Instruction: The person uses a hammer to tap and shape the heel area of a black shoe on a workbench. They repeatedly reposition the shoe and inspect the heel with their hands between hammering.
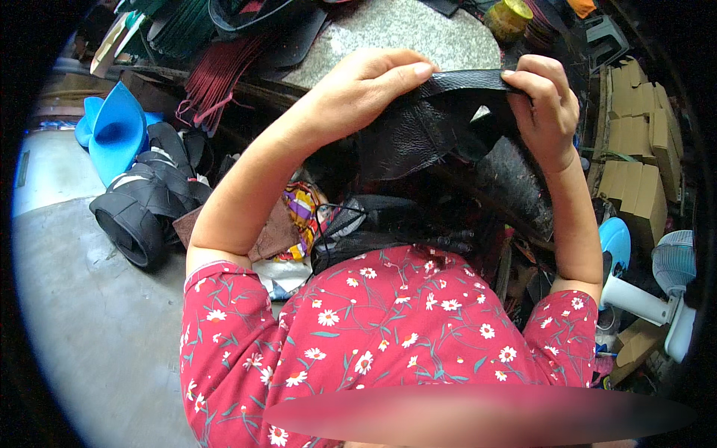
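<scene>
A piece of black grained leather [418, 140] hangs between my two hands, its upper edge stretched into a band. My left hand [366, 88] pinches the left end of that edge, thumb lying along the top and the fingers hidden behind. At the other end my right hand [547, 104] grips the edge with curled fingers. A small bright gap shows through below the band near my right hand. Beyond the leather lies a speckled grey stone slab [403, 33] on the bench.
Red strips [228, 75] hang off the bench at the left. Blue foam sheets [119, 123] and a heap of black curved pieces [134, 224] lie at my left. Cardboard boxes [631, 187] and a fan [674, 261] stand at the right. A yellow jar [509, 19] sits behind the slab.
</scene>
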